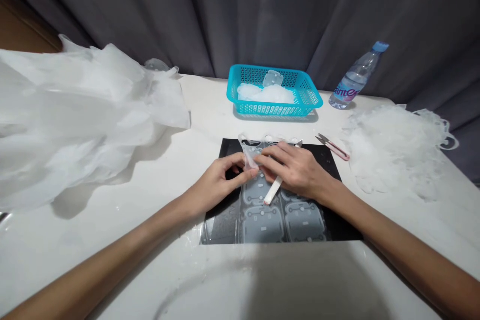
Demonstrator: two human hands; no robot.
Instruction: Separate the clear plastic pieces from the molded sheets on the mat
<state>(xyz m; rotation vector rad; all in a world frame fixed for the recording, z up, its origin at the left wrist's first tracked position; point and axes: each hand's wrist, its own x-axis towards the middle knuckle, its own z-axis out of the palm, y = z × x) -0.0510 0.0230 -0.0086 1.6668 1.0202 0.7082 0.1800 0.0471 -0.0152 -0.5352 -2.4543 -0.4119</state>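
Note:
A clear plastic sheet of moulded pieces (279,217) lies on a black mat (337,220) in front of me. My left hand (217,182) pinches a lifted corner piece of the sheet (249,157) at the mat's far left. My right hand (296,167) rests on the sheet beside it, fingers closed around a thin white-handled tool (273,191) whose metal tip shows near the knuckles. The two hands touch at the fingertips.
A turquoise basket (311,95) holding clear plastic pieces stands behind the mat. Small pink snips (333,147) lie to the right, a water bottle (356,77) beyond. A big heap of white plastic film (75,115) fills the left, plastic offcuts (393,150) the right.

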